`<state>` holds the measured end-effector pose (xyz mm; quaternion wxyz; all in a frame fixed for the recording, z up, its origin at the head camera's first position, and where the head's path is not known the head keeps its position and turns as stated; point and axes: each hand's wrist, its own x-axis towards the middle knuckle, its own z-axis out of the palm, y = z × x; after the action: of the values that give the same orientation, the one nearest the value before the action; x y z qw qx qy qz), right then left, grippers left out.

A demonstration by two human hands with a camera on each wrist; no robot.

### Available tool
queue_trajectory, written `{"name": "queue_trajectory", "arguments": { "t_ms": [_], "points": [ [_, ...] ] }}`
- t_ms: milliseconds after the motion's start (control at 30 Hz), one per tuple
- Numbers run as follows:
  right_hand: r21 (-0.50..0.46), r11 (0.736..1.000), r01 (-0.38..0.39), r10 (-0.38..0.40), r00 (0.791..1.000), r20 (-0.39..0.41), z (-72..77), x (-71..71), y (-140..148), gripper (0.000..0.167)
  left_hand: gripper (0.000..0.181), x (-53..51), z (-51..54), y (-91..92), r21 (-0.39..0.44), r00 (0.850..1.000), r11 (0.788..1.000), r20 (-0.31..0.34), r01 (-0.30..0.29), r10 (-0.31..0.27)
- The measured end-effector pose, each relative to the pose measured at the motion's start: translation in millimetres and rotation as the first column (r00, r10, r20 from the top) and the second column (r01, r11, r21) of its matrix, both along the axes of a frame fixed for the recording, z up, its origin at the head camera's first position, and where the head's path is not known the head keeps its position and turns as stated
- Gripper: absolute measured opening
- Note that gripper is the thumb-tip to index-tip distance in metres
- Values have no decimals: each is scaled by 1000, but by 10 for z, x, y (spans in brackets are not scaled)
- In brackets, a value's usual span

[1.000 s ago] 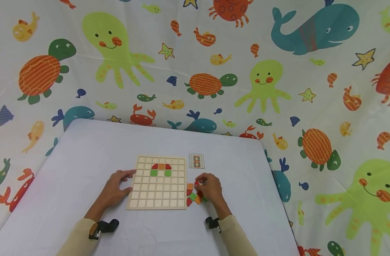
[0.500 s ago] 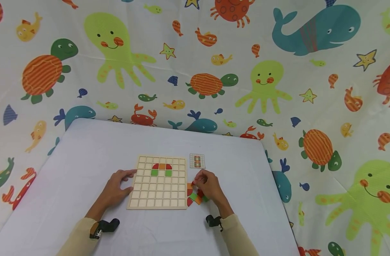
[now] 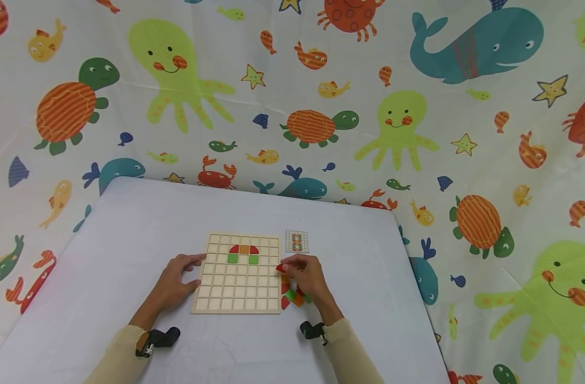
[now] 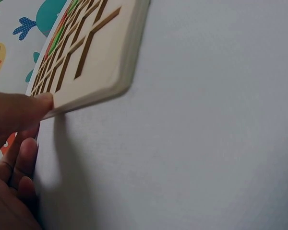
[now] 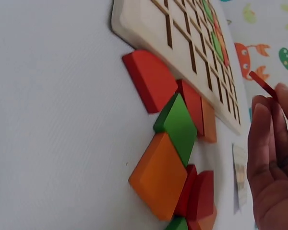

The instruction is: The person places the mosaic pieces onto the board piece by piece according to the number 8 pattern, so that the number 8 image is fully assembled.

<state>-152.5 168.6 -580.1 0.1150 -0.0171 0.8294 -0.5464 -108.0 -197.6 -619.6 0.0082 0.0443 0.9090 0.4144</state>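
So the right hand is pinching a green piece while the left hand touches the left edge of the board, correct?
Not quite: the right hand pinches a red piece, as the right wrist view shows. The left hand does touch the left edge of the board.

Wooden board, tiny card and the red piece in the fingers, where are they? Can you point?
Wooden grid board (image 3: 240,279): head view, a bare square near its middle.
Small pattern card (image 3: 297,242): head view, the middle of its printed pattern.
Held red piece (image 5: 262,85): right wrist view, its thin edge.
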Motion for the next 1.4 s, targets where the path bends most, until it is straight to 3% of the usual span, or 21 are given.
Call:
{"name": "queue_trajectory", "arguments": {
  "t_ms": [233,533,833,933,1100,1400],
  "points": [
    [-98,995,6,-4,1000,21,-19,-20,-77,17,68,0,-8,3,3,1000,1000,-8,2,-2],
    [-113,994,10,-14,999,-37,-31,-32,-175,11,68,4,-7,9,2,1000,1000,-4,-2,2],
    [76,991,109,-100,988,-114,-74,-106,-322,14,68,21,17,11,-3,1000,1000,-14,4,-4],
    [131,984,122,-110,989,-95,-66,-153,-382,17,68,25,22,13,-2,1000,1000,-12,1,-1],
    [256,960,116,-104,993,-58,-93,-212,-453,16,68,23,15,13,-3,1000,1000,-17,4,-4],
    [364,925,109,-38,980,-197,-110,-220,-473,8,67,24,4,14,-2,999,1000,-48,7,-7]
  ]
}}
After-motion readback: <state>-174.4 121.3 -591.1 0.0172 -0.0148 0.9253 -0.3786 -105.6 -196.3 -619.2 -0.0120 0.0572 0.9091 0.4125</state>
